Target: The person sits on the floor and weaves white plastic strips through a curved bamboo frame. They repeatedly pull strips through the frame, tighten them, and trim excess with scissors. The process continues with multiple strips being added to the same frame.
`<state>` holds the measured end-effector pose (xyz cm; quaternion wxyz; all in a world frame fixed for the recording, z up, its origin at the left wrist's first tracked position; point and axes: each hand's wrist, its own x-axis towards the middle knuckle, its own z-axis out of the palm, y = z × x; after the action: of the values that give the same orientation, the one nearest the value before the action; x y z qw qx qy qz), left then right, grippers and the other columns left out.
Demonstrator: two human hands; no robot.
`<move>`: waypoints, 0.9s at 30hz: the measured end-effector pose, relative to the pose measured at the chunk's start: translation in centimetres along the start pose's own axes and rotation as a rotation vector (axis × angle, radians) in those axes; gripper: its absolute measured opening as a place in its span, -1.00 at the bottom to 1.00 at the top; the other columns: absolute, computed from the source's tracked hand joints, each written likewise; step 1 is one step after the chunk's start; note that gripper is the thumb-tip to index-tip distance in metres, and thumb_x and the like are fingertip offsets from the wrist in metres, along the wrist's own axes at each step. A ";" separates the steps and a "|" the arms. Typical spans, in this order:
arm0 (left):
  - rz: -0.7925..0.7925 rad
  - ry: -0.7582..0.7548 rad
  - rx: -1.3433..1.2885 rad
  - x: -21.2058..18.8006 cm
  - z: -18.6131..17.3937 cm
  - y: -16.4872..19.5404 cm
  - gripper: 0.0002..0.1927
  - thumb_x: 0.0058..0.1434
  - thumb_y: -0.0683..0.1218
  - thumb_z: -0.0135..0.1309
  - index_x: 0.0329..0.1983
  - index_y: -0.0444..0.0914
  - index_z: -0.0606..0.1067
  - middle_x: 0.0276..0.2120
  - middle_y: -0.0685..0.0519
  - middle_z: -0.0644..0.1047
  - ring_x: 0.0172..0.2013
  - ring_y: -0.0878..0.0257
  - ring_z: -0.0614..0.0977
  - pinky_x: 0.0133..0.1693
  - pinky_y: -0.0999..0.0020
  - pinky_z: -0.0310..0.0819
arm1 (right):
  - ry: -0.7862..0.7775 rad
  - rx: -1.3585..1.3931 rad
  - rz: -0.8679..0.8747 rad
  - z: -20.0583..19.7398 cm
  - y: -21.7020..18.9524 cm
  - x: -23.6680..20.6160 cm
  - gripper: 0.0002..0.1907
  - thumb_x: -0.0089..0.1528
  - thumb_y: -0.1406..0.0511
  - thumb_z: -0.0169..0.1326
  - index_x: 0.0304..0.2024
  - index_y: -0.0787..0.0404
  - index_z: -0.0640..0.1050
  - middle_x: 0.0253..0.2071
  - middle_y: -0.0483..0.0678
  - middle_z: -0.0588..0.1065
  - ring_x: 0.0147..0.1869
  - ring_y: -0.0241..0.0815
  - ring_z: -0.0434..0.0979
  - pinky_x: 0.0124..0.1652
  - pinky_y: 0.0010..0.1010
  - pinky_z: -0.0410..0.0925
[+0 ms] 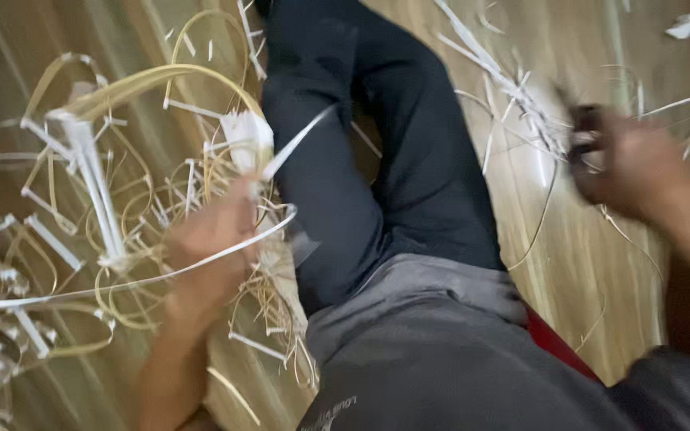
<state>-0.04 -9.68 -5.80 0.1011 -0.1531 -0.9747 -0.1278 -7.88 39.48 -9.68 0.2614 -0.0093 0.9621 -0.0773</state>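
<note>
My left hand (209, 251) is closed around a pale flat cane strip (121, 283) that runs long to the left and up past my fingers to a white frayed end (247, 136). My right hand (628, 164) is at the right, blurred, gripping a small dark tool (586, 132) among pale strips. My bent leg in dark trousers (377, 160) lies between the two hands. A tangle of yellowish cane loops and white strip offcuts (97, 183) sits on the floor just left of my left hand.
The wooden floor (569, 263) carries scattered white shavings (513, 88) at upper right. A red edge (553, 339) shows under my grey shirt (441, 343). More strip scraps lie at the far left edge.
</note>
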 end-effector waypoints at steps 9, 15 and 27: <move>0.196 0.126 0.144 6.6 -4.2 0.9 -0.73 0.43 -0.21 0.10 0.18 -0.33 0.52 -0.54 0.07 0.47 -0.61 0.32 0.45 -0.57 0.37 0.27 | 0.099 0.362 -0.579 2.6 -10.6 -1.8 -0.55 0.24 0.20 0.26 0.05 0.31 0.46 -0.25 0.10 0.51 -0.13 0.02 0.57 -0.11 -0.16 0.44; -0.394 0.108 -1.190 2.1 -3.7 5.0 -0.74 0.51 -0.18 -0.05 0.19 -0.36 0.44 -0.42 0.03 0.54 -0.59 0.45 0.38 -0.55 0.57 0.23 | 0.446 0.556 -1.091 2.5 -18.3 -1.0 -0.42 0.04 0.30 0.30 0.05 0.36 0.41 -0.04 0.19 0.47 0.01 0.21 0.51 0.04 -0.10 0.39; -0.607 0.079 -1.590 -1.0 -2.1 4.9 -0.71 0.51 -0.13 -0.03 0.19 -0.41 0.42 -0.46 -0.03 0.49 -0.56 0.40 0.36 -0.49 0.54 0.24 | 0.632 0.600 -1.129 3.4 -22.8 0.2 -0.54 0.06 0.29 0.35 -0.09 0.37 0.47 -0.17 0.13 0.49 -0.12 0.14 0.48 -0.13 -0.11 0.39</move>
<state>2.84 -6.07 -3.02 -0.0413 0.0941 -0.5896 -0.8011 -6.84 16.44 -9.20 -0.1185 -0.4109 0.7774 -0.4613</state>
